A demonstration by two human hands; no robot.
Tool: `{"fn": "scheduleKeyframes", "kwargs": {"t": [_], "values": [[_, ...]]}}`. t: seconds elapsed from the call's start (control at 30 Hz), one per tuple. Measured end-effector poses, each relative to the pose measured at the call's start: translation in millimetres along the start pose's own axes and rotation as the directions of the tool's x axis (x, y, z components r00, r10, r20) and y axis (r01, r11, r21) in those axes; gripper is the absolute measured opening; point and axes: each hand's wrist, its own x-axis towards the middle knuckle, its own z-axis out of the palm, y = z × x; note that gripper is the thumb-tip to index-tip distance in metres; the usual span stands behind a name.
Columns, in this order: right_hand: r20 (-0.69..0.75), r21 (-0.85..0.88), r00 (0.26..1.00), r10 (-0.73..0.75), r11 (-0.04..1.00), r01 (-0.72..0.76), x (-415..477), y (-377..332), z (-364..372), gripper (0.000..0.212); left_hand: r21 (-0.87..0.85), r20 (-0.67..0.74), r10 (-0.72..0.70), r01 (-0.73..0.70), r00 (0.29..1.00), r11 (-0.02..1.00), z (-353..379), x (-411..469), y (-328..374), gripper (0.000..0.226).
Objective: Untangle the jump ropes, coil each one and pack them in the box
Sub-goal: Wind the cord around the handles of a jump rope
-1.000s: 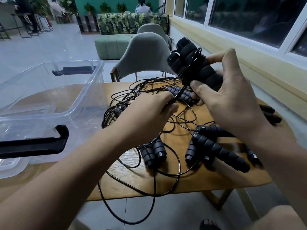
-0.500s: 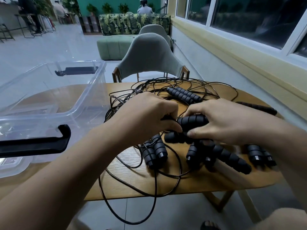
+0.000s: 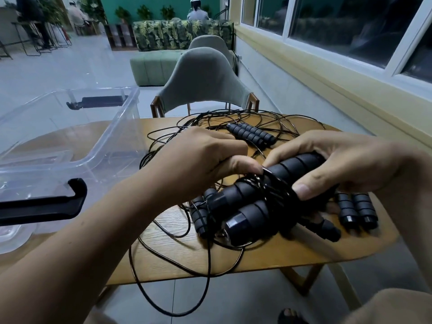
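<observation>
Both left hand [image 3: 198, 164] and right hand [image 3: 350, 164] grip rope bundle [image 3: 268, 202] above table's [image 3: 268, 256] near edge.

A wooden table [image 3: 304, 251] is set on a pale floor [image 3: 58, 73], a grey-green chair [image 3: 205, 78] placed at its far side. Dark windows [image 3: 339, 26] are ranged along the right; a leaf-patterned sofa [image 3: 177, 36] is seen beyond.

The pale wooden table [image 3: 292, 256] shows open grain with a matt finish. On it, the black ribbed foam handles [image 3: 297, 166] look dull and soft, while the thin black cords [image 3: 208, 272] have a slick plastic sheen. At the table's left, the clear plastic box [image 3: 121, 122] is smooth and glossy, and its black latch [image 3: 42, 208] is matt plastic. Behind the table, the grey chair [image 3: 205, 83] is cloth-covered.
</observation>
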Motion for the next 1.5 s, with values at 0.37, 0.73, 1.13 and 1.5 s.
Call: {"fn": "scheduleKeyframes", "kwargs": {"t": [0.37,0.73,1.13,1.5], "values": [[-0.245,0.208,0.864,-0.439,0.847,0.49,8.0,5.3,14.5,0.054,0.013,-0.253,-0.028,0.033,0.967,0.999,13.9,-5.8,-14.7,0.019],[-0.747,-0.159,0.519,-0.414,0.871,0.465,33.3,6.5,23.6,0.036,0.047,-0.055,-0.297,0.3,0.953,0.953,28.9,-1.0,-8.4,0.036],[-0.77,-0.618,0.206,-0.604,0.786,-0.008,46.6,18.6,25.3,0.04,0.216,-0.025,-0.355,0.352,0.934,0.911,29.6,5.0,-13.9,0.028],[-0.751,-0.656,0.466,-0.467,0.602,-0.454,52.2,16.7,23.0,0.031,0.204,-0.017,-0.161,0.161,0.987,0.966,19.3,-1.6,-21.5,0.028]]}}
